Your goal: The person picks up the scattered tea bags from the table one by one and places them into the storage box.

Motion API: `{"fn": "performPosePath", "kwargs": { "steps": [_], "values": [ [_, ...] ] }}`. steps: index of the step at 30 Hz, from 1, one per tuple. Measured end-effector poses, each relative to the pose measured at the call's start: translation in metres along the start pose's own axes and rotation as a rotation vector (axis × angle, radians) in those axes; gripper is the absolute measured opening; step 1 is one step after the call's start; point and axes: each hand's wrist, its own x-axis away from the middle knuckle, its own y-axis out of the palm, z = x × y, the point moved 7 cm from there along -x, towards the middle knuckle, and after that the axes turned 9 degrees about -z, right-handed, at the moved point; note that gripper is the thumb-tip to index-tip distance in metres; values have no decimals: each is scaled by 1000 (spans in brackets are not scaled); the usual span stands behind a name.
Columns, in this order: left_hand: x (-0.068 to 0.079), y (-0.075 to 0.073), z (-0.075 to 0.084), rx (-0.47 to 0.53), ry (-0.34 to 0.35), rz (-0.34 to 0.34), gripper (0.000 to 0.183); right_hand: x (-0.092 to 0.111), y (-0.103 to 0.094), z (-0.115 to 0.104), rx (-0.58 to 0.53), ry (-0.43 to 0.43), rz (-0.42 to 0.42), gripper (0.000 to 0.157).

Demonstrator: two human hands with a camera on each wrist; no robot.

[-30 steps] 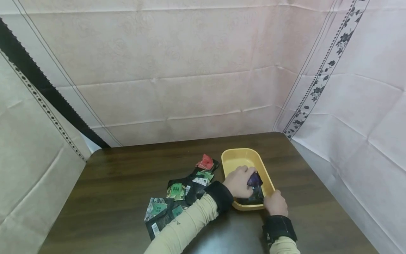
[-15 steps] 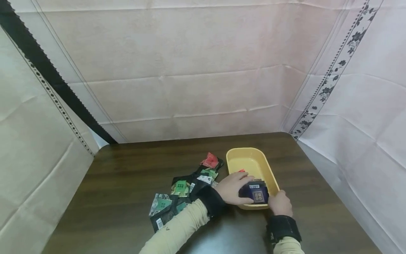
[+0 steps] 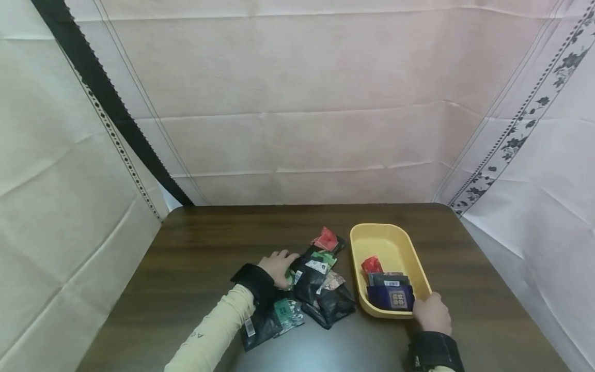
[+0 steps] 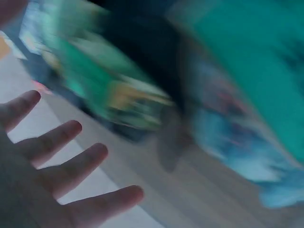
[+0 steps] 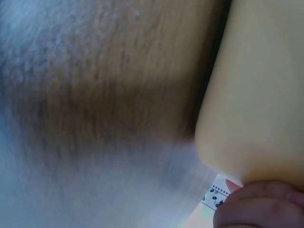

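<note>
My left hand [image 3: 278,267] is over the left side of a pile of small black packets [image 3: 309,281]. In the left wrist view its fingers [image 4: 80,166] are spread and hold nothing, near a blurred green-and-yellow packet [image 4: 137,102] and a teal-labelled packet [image 4: 256,71]. Whether the hand touches a packet is unclear. At the near right corner of a yellow plastic tray [image 3: 381,243], my right hand [image 3: 433,313] grips the rim; the right wrist view shows curled fingers [image 5: 261,209] there. Inside the tray lie a dark purple packet [image 3: 391,298], a dark packet behind it and a red packet [image 3: 372,265].
The brown wooden table [image 3: 223,232] bears everything. A red-topped packet [image 3: 326,239] lies at the pile's far end, left of the tray. Pale patterned cloth [image 3: 297,103] hangs behind the table and on both sides.
My left hand has let go of the purple packet in the tray and moved left to the pile. Some pile packets have shifted. The right hand keeps its grip on the rim.
</note>
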Motion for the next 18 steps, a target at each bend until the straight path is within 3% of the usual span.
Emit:
{"fn": "performPosePath", "kwargs": {
  "steps": [4,10,14,18],
  "values": [
    [4,8,-10,34,-12,-41,92,0,-2,4,1,18,-8,45],
    [-7,15,-15,-57,-16,44,87,2,-3,3,5,15,-15,46],
    [-15,17,-16,-114,-24,116,65,3,-3,3,7,11,-20,46],
    [-17,5,-16,-126,-35,222,38,1,0,2,2,5,-22,47]
  ]
}}
